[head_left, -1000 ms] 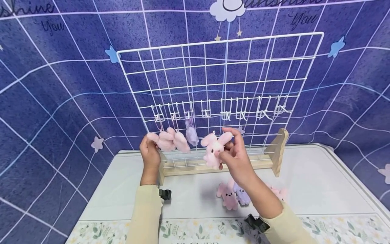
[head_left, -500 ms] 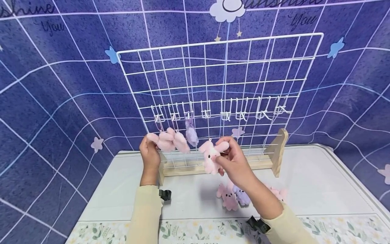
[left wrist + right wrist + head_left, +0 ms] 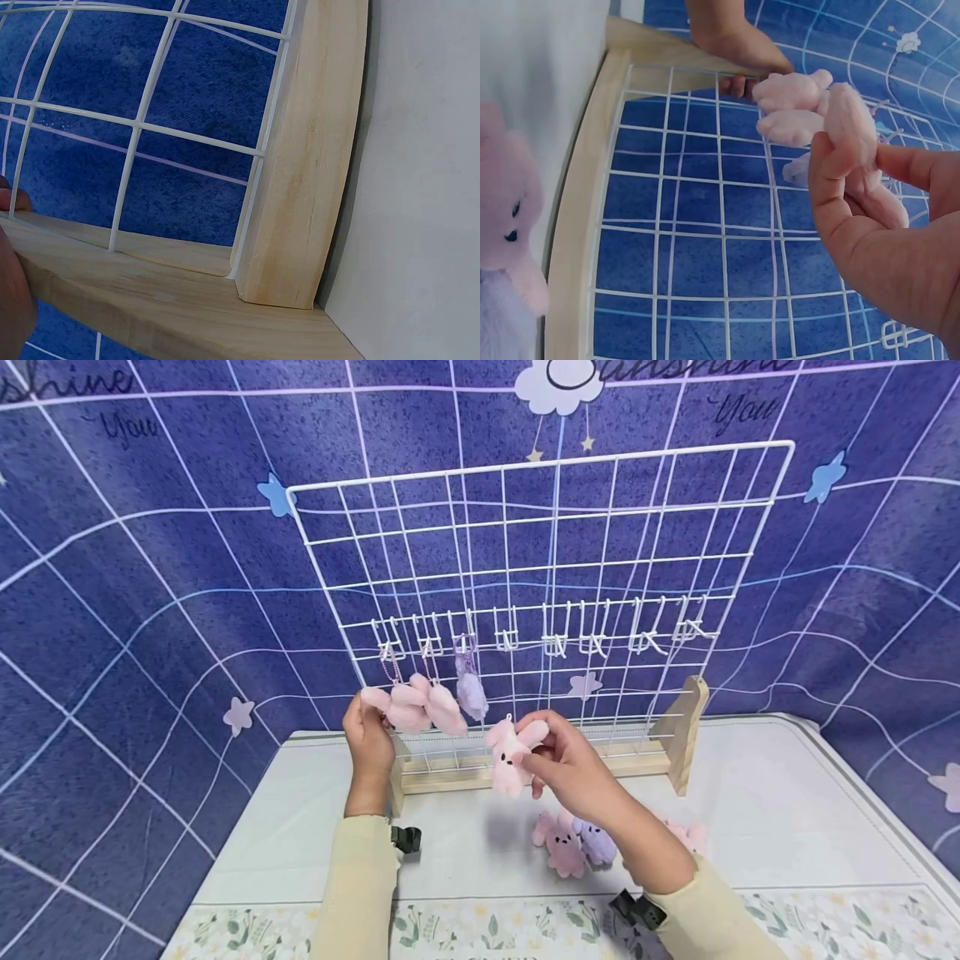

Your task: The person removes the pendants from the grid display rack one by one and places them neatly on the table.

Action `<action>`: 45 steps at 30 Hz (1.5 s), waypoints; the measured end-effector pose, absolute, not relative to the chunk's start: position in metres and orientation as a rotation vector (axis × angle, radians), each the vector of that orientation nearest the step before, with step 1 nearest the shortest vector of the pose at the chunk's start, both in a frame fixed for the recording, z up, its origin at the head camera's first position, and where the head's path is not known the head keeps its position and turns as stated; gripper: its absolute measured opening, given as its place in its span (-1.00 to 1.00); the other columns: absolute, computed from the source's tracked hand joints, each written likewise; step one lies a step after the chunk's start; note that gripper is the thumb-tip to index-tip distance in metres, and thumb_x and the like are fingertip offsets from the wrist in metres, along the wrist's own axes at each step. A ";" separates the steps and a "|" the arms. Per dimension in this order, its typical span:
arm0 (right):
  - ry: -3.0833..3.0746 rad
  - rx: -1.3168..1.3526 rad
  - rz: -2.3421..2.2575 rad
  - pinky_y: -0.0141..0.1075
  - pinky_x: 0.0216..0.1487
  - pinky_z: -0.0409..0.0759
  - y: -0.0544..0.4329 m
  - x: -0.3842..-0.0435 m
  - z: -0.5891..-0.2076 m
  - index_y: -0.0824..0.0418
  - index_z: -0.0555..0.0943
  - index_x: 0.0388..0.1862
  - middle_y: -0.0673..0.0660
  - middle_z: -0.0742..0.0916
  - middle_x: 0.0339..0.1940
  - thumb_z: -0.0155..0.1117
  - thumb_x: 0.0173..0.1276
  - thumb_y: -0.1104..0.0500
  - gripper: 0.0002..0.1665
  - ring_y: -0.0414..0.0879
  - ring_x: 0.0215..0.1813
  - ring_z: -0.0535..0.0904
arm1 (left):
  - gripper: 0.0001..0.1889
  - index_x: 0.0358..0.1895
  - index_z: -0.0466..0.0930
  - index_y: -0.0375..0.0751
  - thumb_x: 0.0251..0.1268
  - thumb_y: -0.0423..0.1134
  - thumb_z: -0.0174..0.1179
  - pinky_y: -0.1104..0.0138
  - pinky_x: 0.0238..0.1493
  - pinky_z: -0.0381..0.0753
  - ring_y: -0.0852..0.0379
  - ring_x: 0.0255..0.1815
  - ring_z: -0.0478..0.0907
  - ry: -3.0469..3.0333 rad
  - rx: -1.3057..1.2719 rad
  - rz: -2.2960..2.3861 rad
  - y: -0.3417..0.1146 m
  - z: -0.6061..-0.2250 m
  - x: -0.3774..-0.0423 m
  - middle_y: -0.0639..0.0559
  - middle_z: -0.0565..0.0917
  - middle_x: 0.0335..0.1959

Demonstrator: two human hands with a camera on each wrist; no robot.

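Note:
My right hand (image 3: 573,764) pinches a pink plush bunny keychain (image 3: 507,768) between thumb and fingers, below the row of hooks. In the right wrist view, this bunny (image 3: 853,124) shows from behind, its small ring hidden. My left hand (image 3: 369,735) grips the left wooden upright of the white wire grid rack (image 3: 557,515); in the left wrist view this wooden upright (image 3: 112,289) passes the edge of the hand. Two pink plush keychains (image 3: 408,708) and a purple one (image 3: 472,693) hang by bead chains from the leftmost hooks, close to the left hand.
Bare white hooks (image 3: 594,639) line the grid to the right. On the white table (image 3: 285,827) lie a pink bunny (image 3: 564,845), a purple bunny (image 3: 597,843) and more pink plush (image 3: 686,835) partly behind the right forearm. The right wooden foot (image 3: 681,735) stands at the back.
My right hand has moved left and down with the pink bunny, which now sits lower, below the purple hanging plush. The left hand has stayed on the upright.

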State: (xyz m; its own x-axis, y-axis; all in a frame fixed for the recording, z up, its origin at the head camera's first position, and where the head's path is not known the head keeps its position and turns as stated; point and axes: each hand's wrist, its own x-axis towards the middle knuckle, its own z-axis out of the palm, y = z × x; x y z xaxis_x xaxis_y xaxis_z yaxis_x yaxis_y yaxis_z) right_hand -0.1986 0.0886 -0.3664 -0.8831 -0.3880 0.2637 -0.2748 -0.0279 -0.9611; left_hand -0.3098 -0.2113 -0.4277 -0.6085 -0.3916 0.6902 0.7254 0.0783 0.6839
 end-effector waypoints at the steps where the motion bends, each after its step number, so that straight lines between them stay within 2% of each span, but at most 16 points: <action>1: 2.147 -0.728 -2.046 -0.34 -0.45 0.67 0.089 -0.199 -0.367 0.41 0.41 0.24 0.08 0.64 -0.19 0.18 0.51 0.41 -0.62 -0.18 -0.42 0.54 | -0.63 -0.38 0.57 0.14 0.73 -0.21 -0.08 0.62 -0.50 0.31 0.44 -0.54 0.34 -1.513 -0.347 -1.657 -0.211 -0.427 -0.310 0.36 0.47 -0.54; 13: 2.250 -0.783 -1.870 -0.27 -0.45 0.67 0.093 -0.201 -0.376 0.42 0.38 0.23 0.33 0.61 -0.10 0.02 0.53 0.44 -0.67 -0.07 -0.38 0.57 | -0.61 -0.38 0.58 0.11 0.68 -0.34 -0.09 0.53 -0.54 0.32 0.29 -0.58 0.33 -1.519 -0.344 -1.663 -0.213 -0.426 -0.308 0.33 0.49 -0.54; 19: 2.254 -0.777 -1.858 -0.33 -0.51 0.61 0.092 -0.202 -0.383 0.43 0.37 0.23 0.37 0.64 -0.10 0.05 0.45 0.47 -0.61 -0.14 -0.40 0.58 | -0.58 -0.39 0.58 0.13 0.66 -0.38 -0.12 0.49 -0.55 0.30 0.25 -0.59 0.33 -1.516 -0.342 -1.661 -0.214 -0.427 -0.310 0.33 0.49 -0.55; 24: 2.253 -0.769 -1.845 -0.40 -0.53 0.53 0.091 -0.204 -0.388 0.42 0.37 0.23 0.32 0.66 -0.14 0.07 0.41 0.48 -0.58 -0.18 -0.45 0.54 | -0.59 -0.38 0.58 0.13 0.67 -0.37 -0.12 0.49 -0.54 0.29 0.23 -0.58 0.30 -1.516 -0.349 -1.655 -0.214 -0.429 -0.311 0.32 0.47 -0.55; 29: 2.254 -0.784 -1.784 -0.41 -0.53 0.52 0.093 -0.205 -0.390 0.41 0.43 0.16 0.29 0.66 -0.13 0.11 0.41 0.47 -0.65 -0.17 -0.38 0.56 | -0.61 -0.37 0.58 0.14 0.71 -0.29 -0.10 0.54 -0.52 0.31 0.24 -0.57 0.30 -1.532 -0.349 -1.643 -0.214 -0.429 -0.309 0.28 0.45 -0.55; 32: 2.270 -0.800 -1.723 -0.43 -0.40 0.56 0.094 -0.206 -0.391 0.41 0.47 0.09 0.26 0.64 -0.13 0.14 0.40 0.46 -0.71 -0.16 -0.27 0.56 | -0.63 -0.36 0.58 0.13 0.70 -0.27 -0.09 0.56 -0.52 0.32 0.30 -0.56 0.31 -1.532 -0.353 -1.646 -0.214 -0.428 -0.308 0.28 0.45 -0.55; 36: 2.314 -0.803 -1.602 -0.43 -0.24 0.54 0.095 -0.206 -0.392 0.36 0.50 0.02 0.16 0.61 -0.18 0.15 0.37 0.44 -0.75 -0.12 -0.23 0.51 | -0.63 -0.36 0.59 0.11 0.70 -0.27 -0.09 0.57 -0.52 0.32 0.36 -0.56 0.32 -1.529 -0.354 -1.652 -0.214 -0.427 -0.309 0.31 0.45 -0.55; 42: 2.337 -0.812 -1.451 -0.39 -0.29 0.53 0.095 -0.209 -0.398 0.29 0.52 -0.04 0.07 0.57 -0.30 0.19 0.29 0.44 -0.74 -0.09 -0.27 0.49 | -0.64 -0.37 0.57 0.13 0.70 -0.25 -0.08 0.57 -0.53 0.32 0.39 -0.56 0.32 -1.530 -0.349 -1.655 -0.215 -0.428 -0.310 0.32 0.44 -0.56; 45: 2.348 -0.805 -1.370 -0.38 -0.37 0.50 0.097 -0.209 -0.400 0.26 0.53 -0.04 0.05 0.54 -0.36 0.19 0.29 0.43 -0.73 -0.12 -0.36 0.47 | -0.64 -0.37 0.58 0.13 0.69 -0.25 -0.07 0.57 -0.53 0.32 0.40 -0.56 0.33 -1.529 -0.347 -1.669 -0.214 -0.429 -0.310 0.31 0.45 -0.56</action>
